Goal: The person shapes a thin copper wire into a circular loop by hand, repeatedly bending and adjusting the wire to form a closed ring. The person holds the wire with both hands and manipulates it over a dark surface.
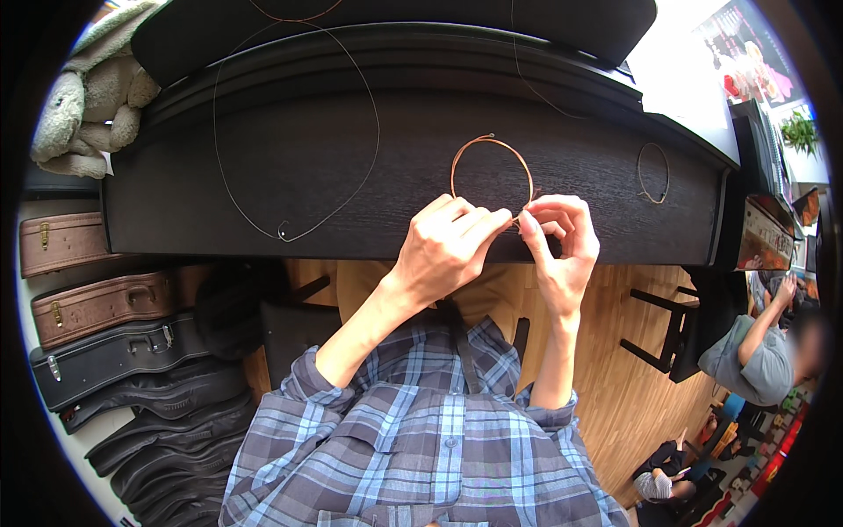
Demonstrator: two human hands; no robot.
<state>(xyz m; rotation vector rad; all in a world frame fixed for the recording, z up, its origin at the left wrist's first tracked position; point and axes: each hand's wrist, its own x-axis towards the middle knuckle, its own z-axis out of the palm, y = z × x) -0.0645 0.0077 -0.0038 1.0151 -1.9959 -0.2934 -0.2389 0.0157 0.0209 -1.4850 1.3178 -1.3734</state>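
A copper-coloured instrument string [454,164], wound into a ring, is held upright above the black surface by both my hands. My left hand [443,241] pinches the lower part of the ring, knuckles up. Thumb and index finger of my right hand [565,241] close on the ring's lower right side, its other fingers curled. A small end piece shows at the top of the ring. To the left lies a large loose loop of thin silvery string [378,132]. A smaller coiled string [640,167] rests to the right of my hands.
The black wood-grained piano lid [299,189] spans the front. Another thin string [518,66] trails at the back. Several instrument cases [105,307] stack at left, below a plush toy [110,97]. A black stool [676,329] and a seated person [751,360] are at right.
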